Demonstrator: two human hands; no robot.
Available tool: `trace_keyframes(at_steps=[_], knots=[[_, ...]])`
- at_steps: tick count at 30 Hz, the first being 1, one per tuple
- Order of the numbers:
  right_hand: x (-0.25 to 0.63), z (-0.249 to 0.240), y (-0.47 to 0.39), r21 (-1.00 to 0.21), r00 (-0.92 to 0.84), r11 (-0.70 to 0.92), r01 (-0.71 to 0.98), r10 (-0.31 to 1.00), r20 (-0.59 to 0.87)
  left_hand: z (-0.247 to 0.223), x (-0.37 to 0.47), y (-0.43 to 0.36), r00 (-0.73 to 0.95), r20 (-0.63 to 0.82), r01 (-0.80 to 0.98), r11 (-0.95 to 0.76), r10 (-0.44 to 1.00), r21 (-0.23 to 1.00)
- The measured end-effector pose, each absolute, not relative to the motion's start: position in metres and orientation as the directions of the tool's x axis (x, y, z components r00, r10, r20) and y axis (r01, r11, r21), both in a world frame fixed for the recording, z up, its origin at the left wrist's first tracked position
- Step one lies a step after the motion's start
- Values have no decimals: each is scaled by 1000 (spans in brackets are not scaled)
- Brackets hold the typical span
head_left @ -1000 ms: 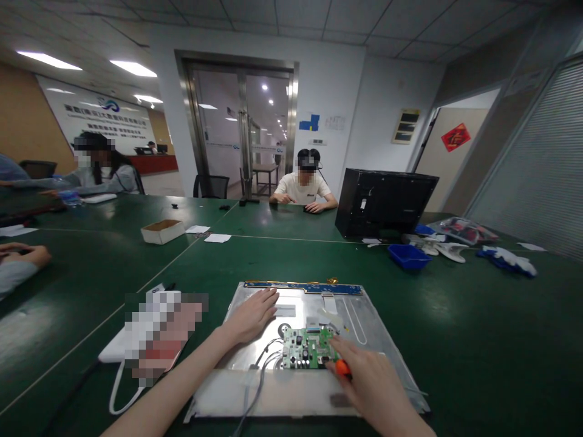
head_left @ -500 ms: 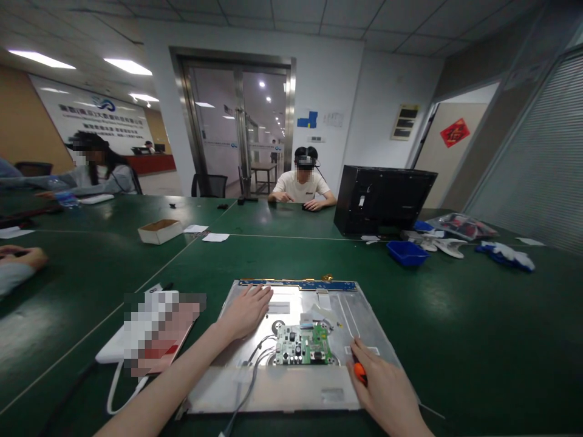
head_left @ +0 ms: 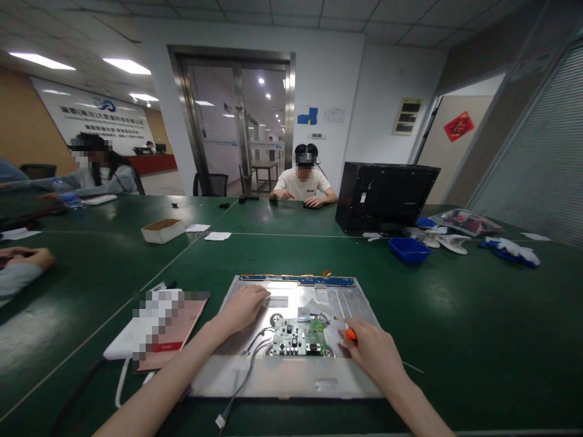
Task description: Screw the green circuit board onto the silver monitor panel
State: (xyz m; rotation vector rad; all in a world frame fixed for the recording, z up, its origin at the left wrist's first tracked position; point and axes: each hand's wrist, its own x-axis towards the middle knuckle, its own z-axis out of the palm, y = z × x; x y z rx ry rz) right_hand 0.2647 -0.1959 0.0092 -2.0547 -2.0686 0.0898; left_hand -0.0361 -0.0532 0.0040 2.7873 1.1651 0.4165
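A flat metal-backed display panel [head_left: 255, 379] lies on the table in front of me. A green circuit board [head_left: 298, 337] sits at its middle, and a blue strip board [head_left: 282, 280] runs along its far edge. Grey cables [head_left: 246, 382] lead from the circuit board over the near edge to a loose white plug. My left hand [head_left: 245, 304] rests on the panel's left side, fingers loosely bent, nothing seen in it. On the right side, my right hand [head_left: 374, 351] is closed around an orange-handled screwdriver [head_left: 350, 334]; its shaft is hidden.
Left of the panel lie a white device [head_left: 122, 340] with a cable and a pinkish booklet [head_left: 194, 312]. Farther off are an open carton [head_left: 161, 233], a blue tray [head_left: 410, 250], a black monitor [head_left: 387, 197] and gloves [head_left: 512, 252]. Other people sit around the table.
My right hand has moved up and inward across the panel with the screwdriver. My left hand's fingers, flatter before, are now more bent. The view has shifted slightly.
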Motion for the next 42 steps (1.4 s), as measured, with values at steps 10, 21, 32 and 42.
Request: trace_keyframes(at_steps=[10, 21, 32, 42], knots=[[265, 17, -152, -384, -196, 182, 905, 981, 4, 21, -37, -67, 706, 119, 622, -692, 698, 366], [275, 16, -143, -356, -323, 308, 882, 946, 18, 7, -38, -66, 697, 138, 600, -678, 704, 425], [288, 0, -141, -369, -330, 337, 866, 940, 84, 30, -45, -102, 736, 59, 560, -656, 674, 506], [288, 7, -137, -359, -348, 347, 867, 935, 64, 18, -47, -106, 737, 83, 527, -648, 671, 550]])
